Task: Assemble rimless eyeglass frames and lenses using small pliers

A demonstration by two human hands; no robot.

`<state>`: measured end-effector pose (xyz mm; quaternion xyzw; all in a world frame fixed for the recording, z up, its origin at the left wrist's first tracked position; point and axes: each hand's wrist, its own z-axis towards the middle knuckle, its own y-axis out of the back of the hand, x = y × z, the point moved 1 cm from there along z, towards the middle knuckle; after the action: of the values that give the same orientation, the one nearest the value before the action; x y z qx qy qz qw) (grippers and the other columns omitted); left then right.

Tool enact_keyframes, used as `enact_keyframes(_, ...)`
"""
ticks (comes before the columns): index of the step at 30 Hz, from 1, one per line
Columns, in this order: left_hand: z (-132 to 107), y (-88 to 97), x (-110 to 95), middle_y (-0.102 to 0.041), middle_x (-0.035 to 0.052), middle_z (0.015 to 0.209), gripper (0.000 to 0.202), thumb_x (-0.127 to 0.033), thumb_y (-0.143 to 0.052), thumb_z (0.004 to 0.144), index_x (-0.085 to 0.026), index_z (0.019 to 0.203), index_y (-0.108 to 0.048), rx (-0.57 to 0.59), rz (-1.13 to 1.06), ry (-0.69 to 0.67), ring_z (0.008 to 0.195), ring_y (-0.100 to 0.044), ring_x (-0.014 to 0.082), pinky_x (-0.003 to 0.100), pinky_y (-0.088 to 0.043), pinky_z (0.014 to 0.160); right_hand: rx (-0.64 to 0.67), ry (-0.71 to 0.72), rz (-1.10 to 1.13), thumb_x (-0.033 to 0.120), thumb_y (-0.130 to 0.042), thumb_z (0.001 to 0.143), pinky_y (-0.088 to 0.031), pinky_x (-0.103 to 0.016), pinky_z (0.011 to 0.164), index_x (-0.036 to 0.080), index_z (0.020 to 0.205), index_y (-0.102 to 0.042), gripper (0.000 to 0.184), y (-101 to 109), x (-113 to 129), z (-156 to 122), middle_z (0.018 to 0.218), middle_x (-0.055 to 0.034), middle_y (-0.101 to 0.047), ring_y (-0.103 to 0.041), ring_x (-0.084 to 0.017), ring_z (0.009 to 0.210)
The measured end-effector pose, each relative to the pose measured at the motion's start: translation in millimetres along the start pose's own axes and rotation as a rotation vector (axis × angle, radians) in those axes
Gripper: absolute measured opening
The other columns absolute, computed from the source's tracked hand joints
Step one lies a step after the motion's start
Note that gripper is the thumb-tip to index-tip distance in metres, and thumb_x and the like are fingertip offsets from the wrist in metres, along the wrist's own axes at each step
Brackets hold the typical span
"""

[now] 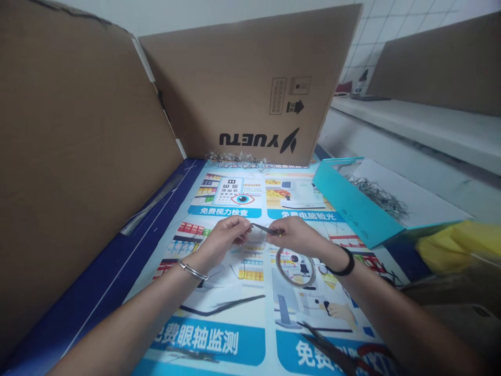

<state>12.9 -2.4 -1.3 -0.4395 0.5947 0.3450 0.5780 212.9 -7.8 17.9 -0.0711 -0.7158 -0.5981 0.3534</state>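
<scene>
Cardboard panel (74,141) walls off the L side, a 2nd one, the back panel (242,89) w/ upside-down YUETU print, shuts the top; turquoise box (348,209) hems in the R. Room to move: mid-frame, btwn hands and back panel, over the printed mat (266,308). Tricky bits now: scissors-like tool (319,340), lower R, blurred, runs off the bottom edge. Yellow thing (457,243) at R edge, cut off, can't ID. Wire bits (378,194) in the box, too tangled to tell apart. Tape-like ring (278,272) just below the R hand (293,234); dark strands (238,303) lower ctr. And the hands, mid-frame, small gap btwn: R one's clamped on a dark pointed tool (265,228), tip aimed L, right by the L hand (230,231). There, thumb + fingers drawn in close; can't tell if they're pinching smth or touching that tip.
</scene>
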Motion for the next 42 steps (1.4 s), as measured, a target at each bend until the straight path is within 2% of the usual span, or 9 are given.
enact_keyframes(5,2,0.1,1,-0.056,-0.0001,0.071,0.027,-0.041,-0.062,0.077,-0.015,0.072,-0.056,-0.059,-0.025,-0.015,0.056,-0.048,0.0075,0.020,-0.037,0.052,0.001,0.004,0.056,0.032,-0.052,0.076,-0.026,-0.022,0.047,0.018,0.062,-0.056,0.020,-5,-1,0,0.051,0.0055,-0.045,-0.040,-0.008,0.049)
enact_keyframes(10,2,0.1,-1,-0.054,-0.0011,0.068,0.027,-0.041,-0.064,0.074,-0.015,0.071,-0.056,-0.143,-0.037,-0.030,0.054,-0.047,0.0074,0.019,-0.035,0.048,-0.065,0.039,0.132,0.033,-0.053,0.076,-0.026,-0.022,0.049,0.018,0.060,-0.052,0.022,-11,1,2,0.054,0.0058,-0.040,-0.037,-0.009,0.052)
enact_keyframes(17,0,-2.7,-4,-0.054,-0.0020,0.066,0.027,-0.041,-0.065,0.072,-0.016,0.070,-0.055,-0.205,-0.059,-0.035,0.051,-0.047,0.0074,0.019,-0.035,0.045,-0.061,0.024,0.356,0.030,-0.052,0.075,-0.029,-0.022,0.051,0.018,0.067,-0.056,0.015,-20,8,3,0.058,0.0045,-0.045,-0.039,-0.010,0.055)
enact_keyframes(24,-2,-3.0,-7,-0.056,-0.0010,0.065,0.020,-0.033,-0.058,0.079,-0.015,0.070,-0.058,-0.220,0.109,-0.182,0.064,-0.052,0.0103,0.023,-0.042,0.064,-0.028,-0.005,0.464,0.030,-0.055,0.073,-0.029,-0.022,0.050,0.017,0.064,-0.054,0.016,-20,12,-1,0.058,0.0045,-0.044,-0.039,-0.009,0.054)
enact_keyframes(31,-8,-4.9,-12,-0.055,-0.0016,0.064,0.020,-0.032,-0.052,0.083,-0.017,0.070,-0.058,-0.232,0.277,-0.243,0.061,-0.048,0.0108,0.023,-0.039,0.061,0.057,-0.032,0.602,0.030,-0.056,0.074,-0.033,-0.021,0.050,0.017,0.068,-0.056,0.014,-24,11,-1,0.058,0.0034,-0.050,-0.044,-0.010,0.055)
enact_keyframes(37,-11,-7.1,-11,-0.054,-0.0023,0.065,0.020,-0.032,-0.050,0.085,-0.018,0.072,-0.057,-0.275,0.373,-0.324,0.062,-0.049,0.0113,0.023,-0.039,0.064,0.089,-0.021,0.571,0.031,-0.056,0.076,-0.032,-0.021,0.050,0.018,0.068,-0.055,0.016,-25,14,-1,0.058,0.0039,-0.050,-0.043,-0.009,0.052)
enact_keyframes(42,-9,-2.0,-12,-0.056,-0.0011,0.067,0.022,-0.032,-0.050,0.085,-0.019,0.068,-0.057,-0.332,0.413,-0.367,0.069,-0.053,0.0134,0.024,-0.040,0.070,0.011,0.072,0.354,0.035,-0.052,0.081,-0.032,-0.023,0.054,0.018,0.069,-0.057,0.021,-21,14,0,0.063,0.0029,-0.050,-0.044,-0.011,0.059)
